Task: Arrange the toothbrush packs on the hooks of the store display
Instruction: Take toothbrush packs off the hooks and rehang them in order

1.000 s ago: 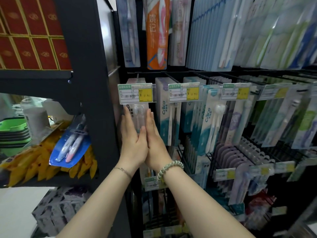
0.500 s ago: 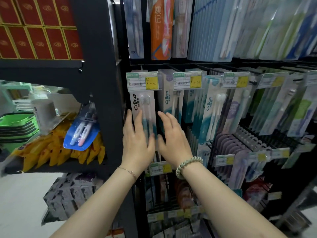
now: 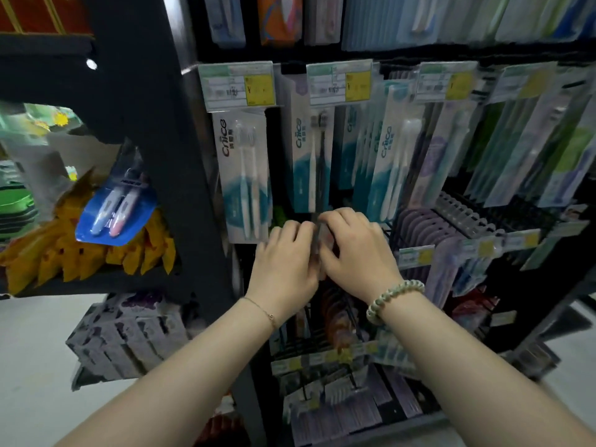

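Teal "Cnice" packs (image 3: 242, 175) under yellow tags (image 3: 259, 90); left hand (image 3: 283, 262) beside right hand (image 3: 356, 250)

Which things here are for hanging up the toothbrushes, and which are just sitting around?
For the job: toothbrush packs, display rack, left hand, right hand.
Just sitting around: yellow packets, green baskets, grey boxes, red boxes.

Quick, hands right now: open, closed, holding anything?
Left hand: fingers curled onto the thin pack between the hands; holding it.
Right hand: curled onto the same pack's other side; contents too blurred to name.
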{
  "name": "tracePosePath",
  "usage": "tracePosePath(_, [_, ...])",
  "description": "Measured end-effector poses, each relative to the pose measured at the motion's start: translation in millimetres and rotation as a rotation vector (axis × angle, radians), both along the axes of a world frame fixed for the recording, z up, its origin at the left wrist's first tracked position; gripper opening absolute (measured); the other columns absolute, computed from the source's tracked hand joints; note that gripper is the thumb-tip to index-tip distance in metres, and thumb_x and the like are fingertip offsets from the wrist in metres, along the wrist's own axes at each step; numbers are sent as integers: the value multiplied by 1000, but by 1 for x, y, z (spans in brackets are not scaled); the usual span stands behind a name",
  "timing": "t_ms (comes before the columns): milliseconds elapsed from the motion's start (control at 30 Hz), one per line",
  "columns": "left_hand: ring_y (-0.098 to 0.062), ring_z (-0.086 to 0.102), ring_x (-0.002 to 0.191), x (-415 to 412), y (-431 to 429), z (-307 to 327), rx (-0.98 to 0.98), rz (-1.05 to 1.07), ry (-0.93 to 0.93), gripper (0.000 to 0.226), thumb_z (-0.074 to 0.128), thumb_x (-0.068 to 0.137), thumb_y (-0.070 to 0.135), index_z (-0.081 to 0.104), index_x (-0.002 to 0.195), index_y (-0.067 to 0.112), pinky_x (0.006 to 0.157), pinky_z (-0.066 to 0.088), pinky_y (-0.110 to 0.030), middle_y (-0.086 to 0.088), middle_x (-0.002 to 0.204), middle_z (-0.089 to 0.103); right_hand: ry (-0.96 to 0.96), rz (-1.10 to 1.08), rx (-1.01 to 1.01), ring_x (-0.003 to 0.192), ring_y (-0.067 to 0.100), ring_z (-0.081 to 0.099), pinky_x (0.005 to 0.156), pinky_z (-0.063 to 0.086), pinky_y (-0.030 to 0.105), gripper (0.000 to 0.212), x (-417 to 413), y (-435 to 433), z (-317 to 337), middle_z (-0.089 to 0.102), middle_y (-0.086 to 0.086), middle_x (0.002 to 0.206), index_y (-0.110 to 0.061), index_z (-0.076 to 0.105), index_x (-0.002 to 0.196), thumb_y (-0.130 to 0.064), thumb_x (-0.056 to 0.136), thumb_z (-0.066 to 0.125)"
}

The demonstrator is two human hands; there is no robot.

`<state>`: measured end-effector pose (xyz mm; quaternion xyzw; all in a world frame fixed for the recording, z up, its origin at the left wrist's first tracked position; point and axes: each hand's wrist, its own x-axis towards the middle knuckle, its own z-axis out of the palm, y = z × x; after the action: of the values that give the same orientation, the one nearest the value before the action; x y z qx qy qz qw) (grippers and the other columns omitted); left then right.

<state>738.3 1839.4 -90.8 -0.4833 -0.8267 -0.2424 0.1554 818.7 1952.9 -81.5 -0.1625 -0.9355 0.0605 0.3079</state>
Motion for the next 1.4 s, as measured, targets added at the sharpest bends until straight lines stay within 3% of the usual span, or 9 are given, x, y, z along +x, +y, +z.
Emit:
tracePosePath(467, [-24, 51, 85, 64, 99, -35, -14, -82, 15, 24, 56, 84, 20, 54, 108, 18, 67, 45, -38, 1, 92, 55, 35, -41, -11, 96, 26, 57, 76, 49, 43, 32, 62, 97, -42, 59, 3, 102, -15, 59, 112, -18, 81, 64])
tracePosePath(667, [-22, 53, 89, 96, 144, -60, 15, -117, -72, 27, 55, 83, 18, 53, 110, 16, 71, 49, -38, 1, 95, 55, 19, -33, -17, 94, 25, 55, 78, 48, 42, 29, 96, 140, -62, 57, 3, 101, -13, 60, 110, -16, 81, 64])
tracePosePath(933, [-23, 53, 82, 121, 177, -93, 17, -48, -74, 28, 43, 79, 22, 55, 102, 12, 64, 50, -40, -2, 90, 56, 30, 45, -25, 85, 28, 53, 72, 48, 45, 17, 117, 180, -93, 56, 6, 93, -10, 62, 98, -16, 82, 58])
tracePosePath(1067, [-24, 52, 72, 125, 187, -111, -31, 23, -29, 18, 43, 79, 25, 54, 87, 14, 53, 40, -34, -1, 78, 52, 17, 80, -40, 81, 27, 53, 69, 48, 42, 16, 124, 196, -110, 56, 6, 88, -8, 62, 93, -20, 84, 55])
tracePosePath(1167, [-21, 50, 66, 127, 191, -127, -65, 54, -9, 9, 53, 79, 23, 55, 82, 15, 54, 29, -29, 1, 73, 51, -17, 100, -40, 80, 25, 53, 69, 48, 42, 16, 126, 204, -125, 57, 6, 88, -9, 63, 91, -21, 84, 55])
tracePosePath(1400, [-22, 53, 69, 111, 193, -167, -156, 93, -135, 11, 44, 80, 30, 50, 81, 20, 57, 29, -29, 3, 75, 52, -91, 135, -170, 81, 24, 54, 65, 50, 37, 13, 112, 197, -171, 55, 4, 89, -10, 60, 90, -11, 79, 67])
